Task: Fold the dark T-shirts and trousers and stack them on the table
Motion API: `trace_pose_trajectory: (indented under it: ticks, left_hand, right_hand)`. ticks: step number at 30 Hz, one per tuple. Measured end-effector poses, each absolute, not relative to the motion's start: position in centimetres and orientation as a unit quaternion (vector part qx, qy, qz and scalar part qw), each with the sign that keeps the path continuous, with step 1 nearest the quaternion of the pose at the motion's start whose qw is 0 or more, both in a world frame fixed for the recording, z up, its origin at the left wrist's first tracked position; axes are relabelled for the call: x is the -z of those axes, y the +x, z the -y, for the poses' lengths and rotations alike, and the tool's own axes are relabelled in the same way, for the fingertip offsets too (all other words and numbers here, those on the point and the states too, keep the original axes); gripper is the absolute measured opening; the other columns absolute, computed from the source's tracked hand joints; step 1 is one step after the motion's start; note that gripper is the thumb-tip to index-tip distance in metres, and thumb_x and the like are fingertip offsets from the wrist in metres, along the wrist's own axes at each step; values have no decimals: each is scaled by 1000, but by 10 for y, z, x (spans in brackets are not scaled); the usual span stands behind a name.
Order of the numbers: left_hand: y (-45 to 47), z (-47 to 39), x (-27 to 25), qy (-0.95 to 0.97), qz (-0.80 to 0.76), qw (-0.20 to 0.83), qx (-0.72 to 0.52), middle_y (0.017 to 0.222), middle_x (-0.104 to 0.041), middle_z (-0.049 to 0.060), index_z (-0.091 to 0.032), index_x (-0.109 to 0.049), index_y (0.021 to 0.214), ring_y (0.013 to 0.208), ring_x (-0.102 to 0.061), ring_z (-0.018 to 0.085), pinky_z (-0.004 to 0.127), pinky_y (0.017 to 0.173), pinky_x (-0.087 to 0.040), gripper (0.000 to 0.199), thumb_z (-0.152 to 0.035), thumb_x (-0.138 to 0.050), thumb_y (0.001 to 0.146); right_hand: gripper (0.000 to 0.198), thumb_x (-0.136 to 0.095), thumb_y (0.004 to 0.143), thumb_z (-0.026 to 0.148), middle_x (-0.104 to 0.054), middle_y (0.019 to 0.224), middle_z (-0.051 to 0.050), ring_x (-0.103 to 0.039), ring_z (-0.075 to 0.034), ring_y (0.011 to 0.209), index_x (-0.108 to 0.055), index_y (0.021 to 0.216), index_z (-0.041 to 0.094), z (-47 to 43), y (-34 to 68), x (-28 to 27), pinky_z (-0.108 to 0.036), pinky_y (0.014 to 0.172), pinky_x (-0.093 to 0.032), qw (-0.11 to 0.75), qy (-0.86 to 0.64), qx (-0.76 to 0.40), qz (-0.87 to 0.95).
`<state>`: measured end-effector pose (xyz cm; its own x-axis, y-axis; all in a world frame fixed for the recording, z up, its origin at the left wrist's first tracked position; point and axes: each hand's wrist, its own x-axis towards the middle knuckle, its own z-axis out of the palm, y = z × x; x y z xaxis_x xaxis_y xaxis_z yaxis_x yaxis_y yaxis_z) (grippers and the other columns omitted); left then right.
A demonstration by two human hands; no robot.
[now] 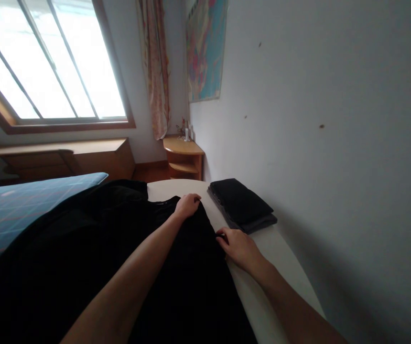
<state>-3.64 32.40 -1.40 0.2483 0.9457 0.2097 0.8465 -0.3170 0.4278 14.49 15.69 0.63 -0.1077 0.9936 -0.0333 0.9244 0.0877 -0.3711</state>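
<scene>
A large black garment (94,248) lies spread out before me, its exact kind hard to make out. Its left part runs up against a blue checked surface, and its right part rests on a pale rounded tabletop (284,258). My left hand (188,205) grips the garment's far edge near the upper corner, fingers closed on the cloth. Closer to me, my right hand (238,244) pinches the garment's right side edge between thumb and fingers. Just beyond that hand sits a stack of folded dark clothes (243,203), black on top and grey beneath.
A blue checked mattress or pad (22,205) is at the left. The white wall (334,167) rises close along the table's right side. A wooden corner shelf (184,145) stands in the far corner, and a low wooden cabinet (98,153) sits below the window.
</scene>
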Motion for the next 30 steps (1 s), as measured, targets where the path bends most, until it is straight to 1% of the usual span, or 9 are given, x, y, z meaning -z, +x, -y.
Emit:
trace_pose_trajectory:
  ticks: [3, 10, 14, 17, 19, 21, 23, 26, 30]
  left_hand:
    - [-42, -328, 16, 765, -593, 110, -226, 112, -75, 4, -23, -73, 116, 105, -68, 20, 27, 92, -50, 31, -19, -54, 91]
    - [-42, -318, 17, 770, -596, 74, -216, 114, -73, 5, -23, -72, 115, 108, -65, 22, 31, 96, -48, 31, -18, -52, 92]
    - [-26, -298, 14, 791, -573, 29, -211, 130, -62, 10, -20, -69, 117, 118, -58, 24, 34, 102, -44, 32, -19, -49, 93]
    - [-15, -282, 17, 803, -563, 7, -196, 123, -63, 14, -17, -64, 120, 117, -57, 27, 39, 100, -44, 32, -18, -47, 94]
    - [-11, -273, 22, 813, -551, 2, -186, 119, -65, 15, -15, -61, 123, 115, -58, 28, 40, 98, -44, 32, -21, -45, 97]
    - [-11, -268, 26, 828, -532, 0, -178, 124, -64, 15, -16, -58, 128, 118, -57, 27, 41, 100, -43, 33, -25, -43, 99]
    - [-15, -266, 28, 843, -511, 1, -170, 133, -61, 13, -17, -54, 133, 122, -55, 26, 39, 102, -41, 36, -25, -41, 101]
    - [-23, -265, 28, 856, -493, 1, -157, 140, -57, 12, -17, -53, 137, 124, -54, 24, 38, 102, -41, 40, -19, -40, 99]
    - [-32, -262, 21, 861, -488, -5, -144, 133, -60, 10, -24, -60, 132, 117, -57, 25, 39, 99, -42, 40, -16, -43, 96]
  right_hand:
    - [22, -55, 95, 32, -77, 103, -8, -71, -24, 99, -73, 107, 24, -156, 144, -7, -29, 77, -47, 107, -673, -146, 717]
    - [20, -59, 92, 36, -75, 96, -9, -71, -25, 91, -70, 98, 20, -151, 145, -8, -30, 70, -47, 80, -708, -111, 693]
    - [29, -57, 93, 33, -71, 112, -12, -67, -25, 102, -67, 115, 17, -151, 141, -4, -34, 86, -48, 125, -670, -69, 728]
    - [48, -54, 95, 36, -58, 139, -14, -53, -28, 127, -55, 139, 15, -151, 134, 3, -39, 105, -41, 162, -596, -43, 785]
    - [53, -54, 96, 39, -51, 147, -14, -43, -29, 137, -52, 142, 14, -151, 131, 7, -42, 112, -34, 149, -553, -53, 818]
    - [52, -55, 95, 42, -51, 148, -14, -41, -31, 138, -56, 139, 13, -149, 130, 7, -42, 113, -33, 128, -529, -70, 836]
    - [44, -53, 97, 42, -57, 141, -14, -49, -29, 132, -64, 129, 14, -148, 130, 3, -39, 109, -37, 128, -527, -82, 836]
    - [30, -47, 100, 34, -70, 118, -10, -65, -22, 108, -68, 113, 17, -148, 132, -5, -31, 93, -46, 162, -578, -95, 794]
    - [22, -49, 99, 29, -74, 102, -9, -70, -21, 92, -67, 104, 17, -150, 137, -8, -29, 76, -46, 146, -666, -84, 726]
